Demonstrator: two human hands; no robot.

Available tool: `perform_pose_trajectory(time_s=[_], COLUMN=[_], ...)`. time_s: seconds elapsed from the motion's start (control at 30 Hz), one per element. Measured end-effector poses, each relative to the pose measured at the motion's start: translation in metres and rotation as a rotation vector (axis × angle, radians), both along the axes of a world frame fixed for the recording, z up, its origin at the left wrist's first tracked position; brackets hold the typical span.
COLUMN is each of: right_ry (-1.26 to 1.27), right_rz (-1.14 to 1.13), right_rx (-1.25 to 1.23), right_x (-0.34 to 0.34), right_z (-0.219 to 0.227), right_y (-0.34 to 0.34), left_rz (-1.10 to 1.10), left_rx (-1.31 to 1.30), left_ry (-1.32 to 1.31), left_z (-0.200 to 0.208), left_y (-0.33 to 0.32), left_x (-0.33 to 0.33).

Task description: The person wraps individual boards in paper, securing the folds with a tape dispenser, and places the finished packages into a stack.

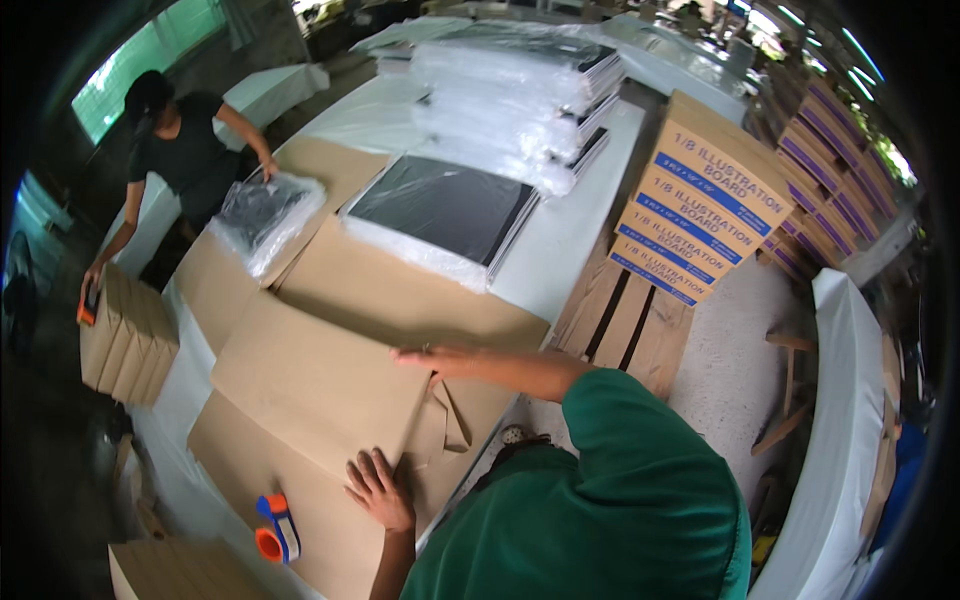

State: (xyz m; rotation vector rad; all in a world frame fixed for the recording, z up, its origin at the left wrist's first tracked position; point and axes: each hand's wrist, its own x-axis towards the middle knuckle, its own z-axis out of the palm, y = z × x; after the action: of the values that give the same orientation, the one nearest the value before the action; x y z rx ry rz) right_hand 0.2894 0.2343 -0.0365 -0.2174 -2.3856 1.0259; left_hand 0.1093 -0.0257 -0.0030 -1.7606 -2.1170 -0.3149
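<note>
I see brown-paper package (315, 380) mid-scene, on brown paper sheet (240, 450). Left hand (378, 490), fingers spread, grasping nothing, touches its near right corner; right hand (432, 360), flat, ungripping, lies along far right edge. Blue-orange tape dispenser (289, 535) near left. Co-worker (180, 140) far left touches plastic-wrapped bundle (262, 215).

On my feed it looks like a packing workshop: a long desk (597, 215) bearing plastic-wrapped stacks (490, 105), a paper parcel (310, 370) and tape dispenser (285, 530), with cartons (690, 205) piled alongside.
</note>
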Motion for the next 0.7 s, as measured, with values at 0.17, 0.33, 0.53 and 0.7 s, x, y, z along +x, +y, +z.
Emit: perform_pose_trajectory(time_s=[0.17,0.33,0.53,0.7], right_ry=[-0.347,-0.355,-0.547,-0.522], right_rz=[-0.323,-0.54,-0.664,-0.522], right_rx=[0.067,0.209,0.096,-0.081], right_x=[0.007,-0.001,0.047,0.065], right_z=[0.017,0.005,0.005,0.021], right_y=[0.006,-0.01,-0.096,-0.143], left_rz=[0.042,-0.152,-0.113,-0.09], left_rx=[-0.34,-0.326,-0.359,-0.297], left_ry=[-0.171,-0.335,0.008,0.028], left_z=[0.024,0.043,0.022,0.01], left_y=[0.004,0.068,0.135,0.13], left_x=[0.001,0.028,0.057,0.056])
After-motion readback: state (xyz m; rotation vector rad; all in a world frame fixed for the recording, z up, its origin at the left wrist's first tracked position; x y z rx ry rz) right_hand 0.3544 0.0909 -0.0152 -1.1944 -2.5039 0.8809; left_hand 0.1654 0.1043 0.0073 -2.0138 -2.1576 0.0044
